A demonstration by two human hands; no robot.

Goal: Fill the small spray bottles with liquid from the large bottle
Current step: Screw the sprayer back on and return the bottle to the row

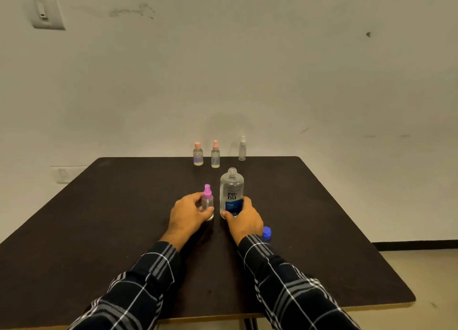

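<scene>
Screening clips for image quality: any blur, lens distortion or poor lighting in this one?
Head view: dim, yellowish light; wide-angle distortion tilts the switch plate in the corner; the white spray bottle at the back is soft, nearly lost against the wall; the label on the large bottle is readable.

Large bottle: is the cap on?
No, the large bottle shows a bare threaded neck, and a blue cap lies on the table by the right hand.

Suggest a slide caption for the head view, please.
Left hand grips magenta-capped spray bottle; right hand holds uncapped large bottle.
</scene>
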